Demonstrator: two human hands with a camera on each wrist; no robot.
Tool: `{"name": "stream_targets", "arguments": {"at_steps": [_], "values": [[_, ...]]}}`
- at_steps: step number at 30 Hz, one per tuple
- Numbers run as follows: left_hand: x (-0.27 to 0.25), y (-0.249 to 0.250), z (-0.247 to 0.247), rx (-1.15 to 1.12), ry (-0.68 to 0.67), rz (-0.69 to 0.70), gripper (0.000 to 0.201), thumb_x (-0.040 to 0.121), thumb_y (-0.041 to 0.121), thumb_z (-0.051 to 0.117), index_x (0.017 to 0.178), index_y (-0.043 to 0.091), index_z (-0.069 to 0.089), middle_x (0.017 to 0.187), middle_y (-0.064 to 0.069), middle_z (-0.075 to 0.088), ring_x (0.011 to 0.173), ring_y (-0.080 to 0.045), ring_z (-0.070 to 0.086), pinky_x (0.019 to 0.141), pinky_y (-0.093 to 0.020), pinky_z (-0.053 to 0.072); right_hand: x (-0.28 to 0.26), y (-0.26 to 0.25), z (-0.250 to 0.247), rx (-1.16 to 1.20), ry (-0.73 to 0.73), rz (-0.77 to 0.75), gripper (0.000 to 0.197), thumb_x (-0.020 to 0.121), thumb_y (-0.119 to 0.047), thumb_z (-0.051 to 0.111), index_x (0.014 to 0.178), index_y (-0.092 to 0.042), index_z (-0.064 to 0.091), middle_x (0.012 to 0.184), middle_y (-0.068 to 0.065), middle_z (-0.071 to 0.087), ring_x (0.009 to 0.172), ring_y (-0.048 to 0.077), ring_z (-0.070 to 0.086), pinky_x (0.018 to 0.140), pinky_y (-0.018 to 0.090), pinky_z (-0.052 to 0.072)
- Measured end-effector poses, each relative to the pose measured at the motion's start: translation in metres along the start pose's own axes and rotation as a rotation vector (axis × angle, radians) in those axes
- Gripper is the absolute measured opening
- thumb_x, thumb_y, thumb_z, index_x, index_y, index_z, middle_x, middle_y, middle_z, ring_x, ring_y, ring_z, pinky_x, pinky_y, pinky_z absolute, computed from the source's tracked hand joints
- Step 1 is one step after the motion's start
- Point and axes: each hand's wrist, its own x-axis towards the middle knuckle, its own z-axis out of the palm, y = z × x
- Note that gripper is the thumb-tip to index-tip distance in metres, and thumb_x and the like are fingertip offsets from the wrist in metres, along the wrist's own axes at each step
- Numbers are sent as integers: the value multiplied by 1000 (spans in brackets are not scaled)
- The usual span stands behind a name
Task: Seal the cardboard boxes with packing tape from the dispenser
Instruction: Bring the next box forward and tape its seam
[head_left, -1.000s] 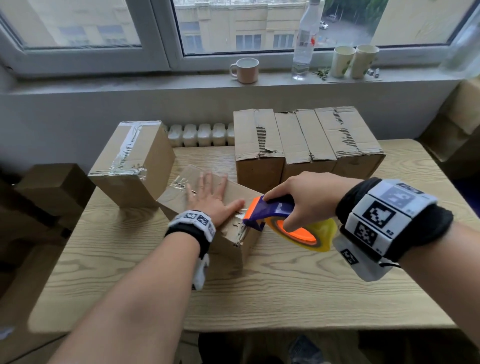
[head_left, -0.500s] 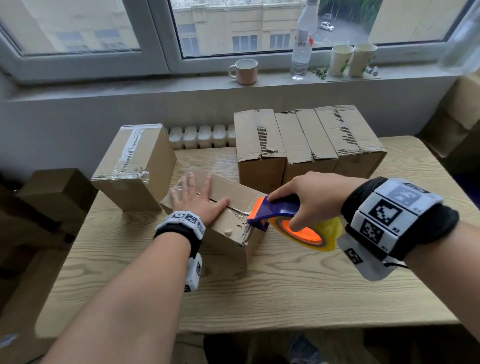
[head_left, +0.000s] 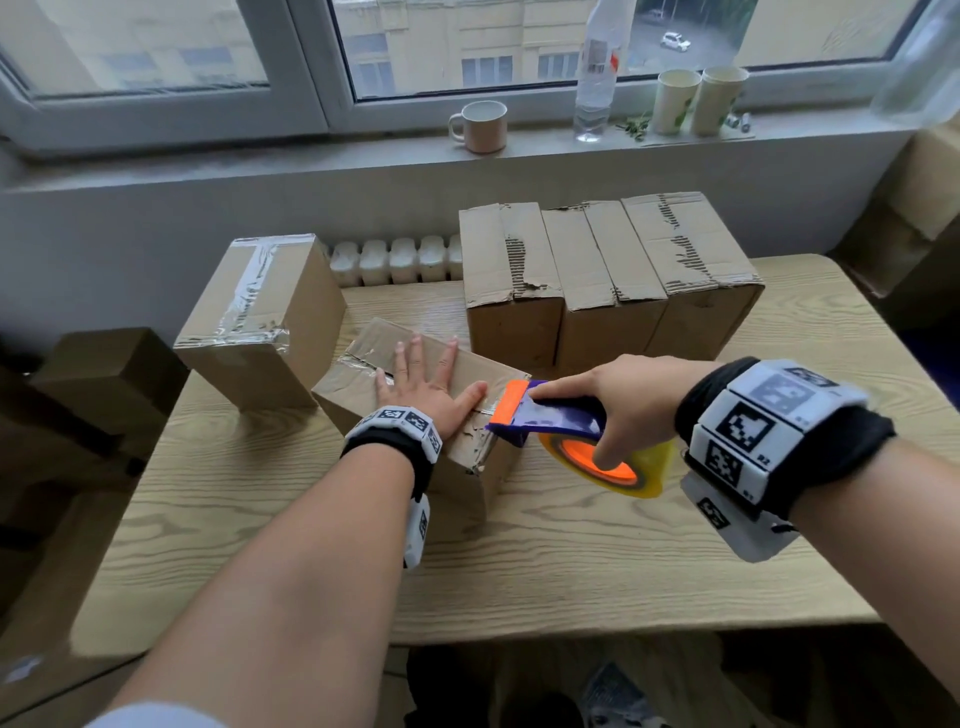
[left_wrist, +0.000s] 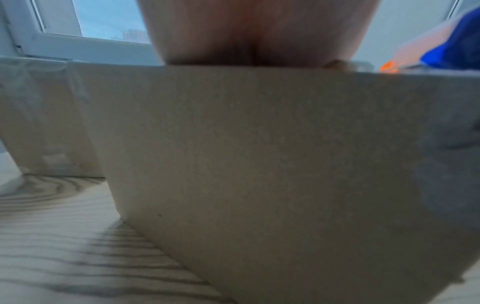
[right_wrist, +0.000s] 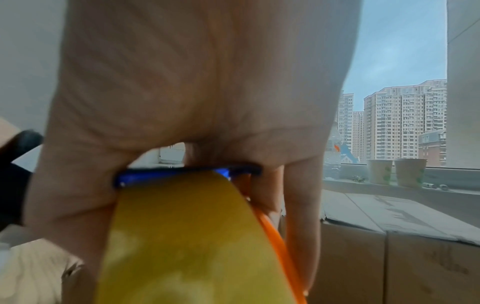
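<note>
A small cardboard box stands on the wooden table with clear tape along its top seam. My left hand lies flat on the box top, fingers spread. My right hand grips the tape dispenser, purple with an orange blade guard and a yellowish tape roll. The dispenser's front sits at the box's near right top edge. In the left wrist view the box side fills the frame. In the right wrist view the fingers wrap the dispenser above the roll.
A taped box stands to the left. Three untaped boxes stand in a row behind. A mug, a bottle and two paper cups sit on the windowsill. More cardboard boxes lie off the table's left side.
The dispenser has been drawn along the box top to its near right edge and tipped level. The left hand stays flat on the box, shifted slightly.
</note>
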Motion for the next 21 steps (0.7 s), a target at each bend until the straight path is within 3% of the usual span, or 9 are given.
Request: {"name": "stream_targets", "arguments": {"at_steps": [5,12,18,21], "values": [[2,0,0,24,-8,-4,76,86,76,19,147,45,-13,158,-2,-22,146,-23,-19,116,-54,-3,-9,17,21,50,-7,-19,95,71,-32,70,143,-60,15,99,-9,49,82,17,49,66,26,43],[0,1,-2,30,-34,-6,76,85,77,17,147,45,-16,158,-2,-24,146,-24,-18,117,-54,-3,-29,44,40,41,-56,36,94,70,-34,69,141,-63,14,95,-12,47,83,16,49,77,30,51],[-3,4,-5,-9,-37,-11,76,86,76,21,147,46,-12,158,-1,-24,146,-23,-19,117,-53,-6,-12,30,39,-6,-59,4,87,75,-38,68,143,-59,18,111,-10,52,90,17,49,82,31,51],[-3,4,-4,-13,-27,-11,76,86,76,22,147,46,-12,158,-1,-23,146,-23,-18,117,-52,-6,3,21,38,12,-71,-1,85,75,-36,67,145,-55,21,106,-7,52,92,19,54,85,33,53]]}}
